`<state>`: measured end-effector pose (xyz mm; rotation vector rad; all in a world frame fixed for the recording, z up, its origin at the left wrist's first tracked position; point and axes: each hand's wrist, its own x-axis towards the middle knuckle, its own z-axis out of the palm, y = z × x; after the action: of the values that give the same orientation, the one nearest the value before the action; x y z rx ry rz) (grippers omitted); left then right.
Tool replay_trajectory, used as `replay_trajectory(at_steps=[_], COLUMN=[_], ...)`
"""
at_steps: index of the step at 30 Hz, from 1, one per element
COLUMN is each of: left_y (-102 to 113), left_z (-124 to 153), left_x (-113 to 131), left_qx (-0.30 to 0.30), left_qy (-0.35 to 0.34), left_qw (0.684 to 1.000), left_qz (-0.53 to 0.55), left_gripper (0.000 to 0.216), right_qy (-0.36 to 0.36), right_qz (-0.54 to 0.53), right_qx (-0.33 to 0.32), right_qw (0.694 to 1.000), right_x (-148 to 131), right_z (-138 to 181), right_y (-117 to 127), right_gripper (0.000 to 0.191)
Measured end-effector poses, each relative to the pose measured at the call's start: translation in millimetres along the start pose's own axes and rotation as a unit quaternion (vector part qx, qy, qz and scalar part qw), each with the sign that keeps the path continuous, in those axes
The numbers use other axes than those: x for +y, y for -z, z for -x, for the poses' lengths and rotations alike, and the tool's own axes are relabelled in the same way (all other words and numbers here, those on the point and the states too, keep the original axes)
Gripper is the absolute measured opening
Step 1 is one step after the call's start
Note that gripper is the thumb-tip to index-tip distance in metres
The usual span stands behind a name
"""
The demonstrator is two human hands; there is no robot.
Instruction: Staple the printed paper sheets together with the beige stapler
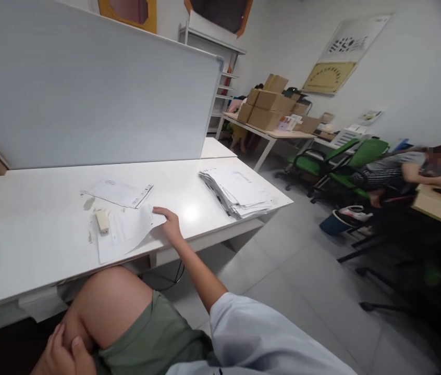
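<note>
My right hand [169, 224] pinches the right edge of a white sheet of paper [126, 237] on the desk, and that edge curls up. On the sheet's left part lies a small cream-coloured block-like object [102, 221], perhaps a stapler. Just behind it are a few printed sheets [121, 192], slightly fanned. Farther right, a thick stack of papers [236, 187] sits near the desk's end. At the bottom of the view my left hand [66, 351] rests against my bent leg, thumb apart from the fingers, with nothing visible in it.
A whiteboard panel [99, 94] stands upright along the back of the white desk [28, 229]. Cardboard boxes [267, 104] are piled on another table. Green chairs [365, 156], a blue bin [333, 222] and a seated person [412, 166] are to the right.
</note>
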<state>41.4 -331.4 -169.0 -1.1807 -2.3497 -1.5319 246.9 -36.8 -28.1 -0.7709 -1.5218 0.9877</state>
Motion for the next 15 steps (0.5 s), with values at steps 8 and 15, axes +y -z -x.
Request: replay_trajectory(at_steps=[8,15], left_y=[8,8], left_z=[10,-36], left_x=[26,86], left_qx=[0.015,0.059], left_qy=[-0.002,-0.054], left_qw=[1.0,0.997], left_qz=[-0.013,-0.018], left_gripper=[0.06,0.047], right_qy=[-0.016,-0.019], right_qz=[0.03,0.033], right_qx=[-0.041,-0.065], right_qw=[0.999,0.997], right_x=[1,2], right_z=[10,8], right_y=[-6,-6], right_gripper=[0.031,0.037])
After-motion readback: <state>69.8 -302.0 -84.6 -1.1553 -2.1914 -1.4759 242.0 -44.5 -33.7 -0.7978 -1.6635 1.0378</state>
